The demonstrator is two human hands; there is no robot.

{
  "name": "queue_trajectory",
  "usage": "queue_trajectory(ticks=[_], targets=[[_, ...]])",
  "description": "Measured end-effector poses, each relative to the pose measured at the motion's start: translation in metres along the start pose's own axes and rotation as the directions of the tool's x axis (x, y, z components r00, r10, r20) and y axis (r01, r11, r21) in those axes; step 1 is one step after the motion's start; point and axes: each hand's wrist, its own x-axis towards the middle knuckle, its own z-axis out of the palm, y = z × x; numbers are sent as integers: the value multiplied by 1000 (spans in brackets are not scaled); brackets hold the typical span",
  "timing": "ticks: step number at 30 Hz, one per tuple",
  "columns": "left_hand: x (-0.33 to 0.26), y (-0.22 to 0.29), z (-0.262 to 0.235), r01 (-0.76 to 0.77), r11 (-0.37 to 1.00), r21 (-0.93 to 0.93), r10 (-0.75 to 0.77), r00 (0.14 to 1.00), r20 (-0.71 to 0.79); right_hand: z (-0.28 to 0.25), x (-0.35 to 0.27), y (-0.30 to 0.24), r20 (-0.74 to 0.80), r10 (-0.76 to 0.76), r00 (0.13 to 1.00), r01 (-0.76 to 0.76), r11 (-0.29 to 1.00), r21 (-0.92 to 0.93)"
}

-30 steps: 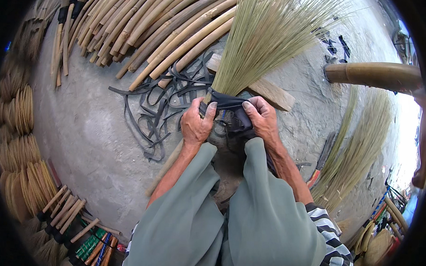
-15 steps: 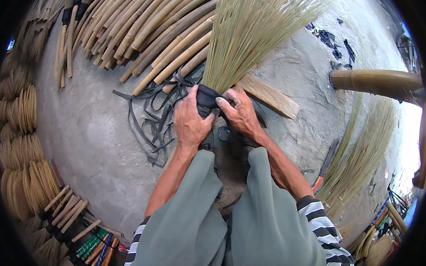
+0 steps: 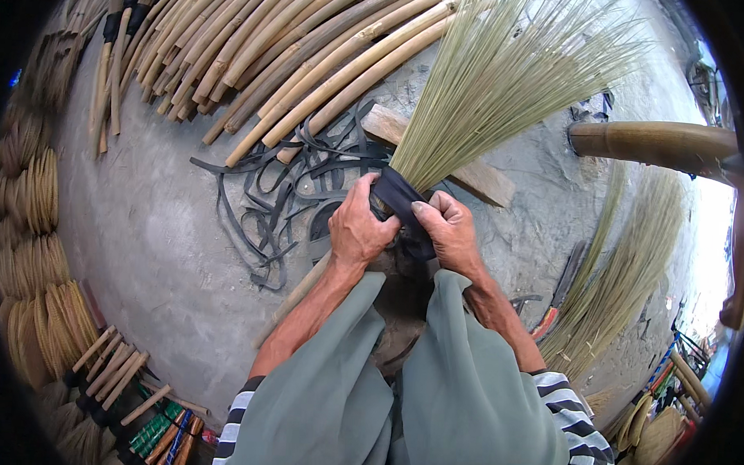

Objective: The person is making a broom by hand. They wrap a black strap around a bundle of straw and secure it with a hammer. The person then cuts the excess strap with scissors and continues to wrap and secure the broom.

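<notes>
A grass broom head fans out away from me toward the upper right. Around its bound neck lies a wide black rubber strip. My left hand is closed on the neck from the left, thumb pointing inward. With thumb and fingers, my right hand pinches the strip on the other side. A pale stick shows beneath my left forearm; its link to the broom is hidden by the hand. Below the hands the strip hangs into shadow, where details are hard to see.
Tangled black rubber strips lie left of my hands, near bamboo poles. Under the bristles rests a wooden block. To the right are a knife, loose broom grass and a thick bamboo post. Finished brooms lie lower left.
Both hands and the broom head have shifted to the right, and the bristles lean further right. More of the wooden block shows, and a stick has appeared under my left forearm.
</notes>
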Motion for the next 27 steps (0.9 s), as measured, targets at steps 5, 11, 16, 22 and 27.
queue_trajectory(ticks=[5,11,16,22,27], targets=[[1,-7,1,-134,991,26,136,980,-142,-4,-6,-3,25,-21,999,21,1000,-8],[-1,-33,4,-514,857,-39,474,815,-334,-4,-4,1,-5,-59,998,59,998,-18],[-4,-39,3,-539,839,-77,488,807,-331,-10,1,-1,50,20,999,-21,999,29],[-5,-39,2,-544,833,-102,482,804,-348,-21,4,-4,117,28,993,-33,999,38],[11,-42,-10,-459,862,-215,381,866,-323,-12,27,3,87,-53,995,70,977,-201]])
